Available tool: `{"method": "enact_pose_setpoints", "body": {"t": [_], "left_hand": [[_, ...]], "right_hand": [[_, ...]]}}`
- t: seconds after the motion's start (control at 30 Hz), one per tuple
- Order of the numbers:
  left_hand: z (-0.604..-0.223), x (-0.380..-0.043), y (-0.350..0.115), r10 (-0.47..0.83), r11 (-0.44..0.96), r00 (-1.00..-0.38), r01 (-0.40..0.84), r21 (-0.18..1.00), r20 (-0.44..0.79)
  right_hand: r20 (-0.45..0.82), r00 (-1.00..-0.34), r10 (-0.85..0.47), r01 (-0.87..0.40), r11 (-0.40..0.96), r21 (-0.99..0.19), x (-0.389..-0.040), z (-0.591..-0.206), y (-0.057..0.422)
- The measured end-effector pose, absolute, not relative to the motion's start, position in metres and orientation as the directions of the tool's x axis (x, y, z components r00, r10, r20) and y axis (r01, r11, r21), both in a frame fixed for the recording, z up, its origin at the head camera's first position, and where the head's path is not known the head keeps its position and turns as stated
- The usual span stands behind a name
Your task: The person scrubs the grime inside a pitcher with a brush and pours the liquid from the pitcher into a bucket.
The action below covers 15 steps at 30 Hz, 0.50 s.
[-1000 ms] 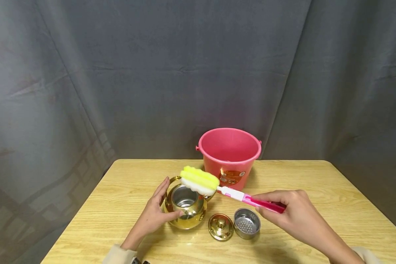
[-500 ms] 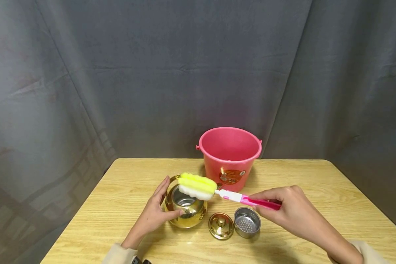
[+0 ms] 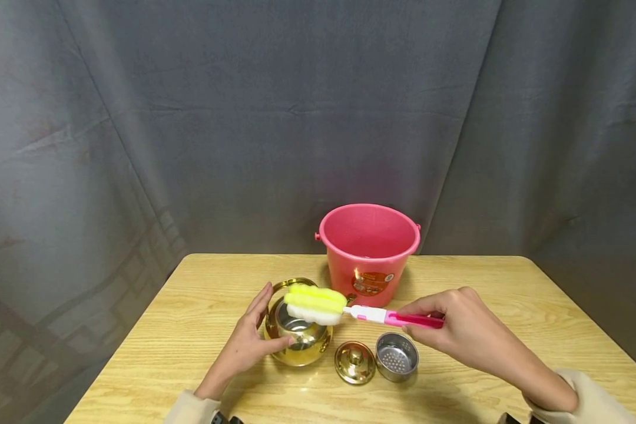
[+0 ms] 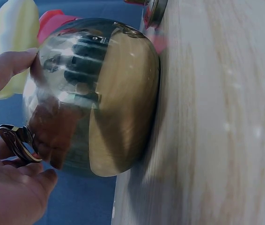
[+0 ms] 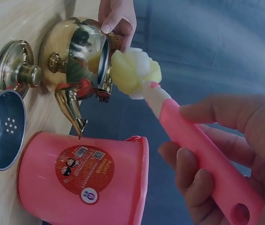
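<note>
A shiny gold teapot (image 3: 303,353) stands uncovered on the table, its steel-lined mouth facing up. My left hand (image 3: 250,337) holds it from the left, thumb at the front of the body near the mouth, the other fingers round by the handle fitting (image 4: 20,140). My right hand (image 3: 463,327) grips the pink handle (image 5: 200,145) of a sponge bottle brush. Its yellow-and-white sponge head (image 3: 315,303) is just over the teapot's mouth, partly covering it in the head view. In the right wrist view the sponge appears outside the mouth, facing it.
A gold lid (image 3: 355,364) lies right of the teapot, with a perforated steel strainer cup (image 3: 397,360) beside it. Behind them stands a pink bucket (image 3: 344,268), close to the teapot's spout (image 5: 71,110). Grey cloth (image 3: 297,129) hangs behind the wooden table (image 3: 191,306).
My right hand has moved left and slightly down, lowering the brush head closer over the teapot's mouth. The left hand and the teapot have stayed in place.
</note>
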State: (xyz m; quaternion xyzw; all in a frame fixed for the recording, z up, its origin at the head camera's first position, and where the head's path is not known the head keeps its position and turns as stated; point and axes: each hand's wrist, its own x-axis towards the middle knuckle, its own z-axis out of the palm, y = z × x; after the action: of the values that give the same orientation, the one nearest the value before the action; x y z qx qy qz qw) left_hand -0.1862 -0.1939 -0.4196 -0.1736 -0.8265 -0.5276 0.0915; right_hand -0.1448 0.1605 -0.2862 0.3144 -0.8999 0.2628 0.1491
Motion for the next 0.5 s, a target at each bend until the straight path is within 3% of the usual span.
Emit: {"method": "enact_pose_setpoints", "body": {"t": [0.5], "left_hand": [[-0.417, -0.185, -0.192, 0.189, 0.425, -0.928, 0.373, 0.825, 0.323]], "right_hand": [[0.321, -0.750, -0.578, -0.661, 0.665, -0.348, -0.153, -0.263, 0.149]]}}
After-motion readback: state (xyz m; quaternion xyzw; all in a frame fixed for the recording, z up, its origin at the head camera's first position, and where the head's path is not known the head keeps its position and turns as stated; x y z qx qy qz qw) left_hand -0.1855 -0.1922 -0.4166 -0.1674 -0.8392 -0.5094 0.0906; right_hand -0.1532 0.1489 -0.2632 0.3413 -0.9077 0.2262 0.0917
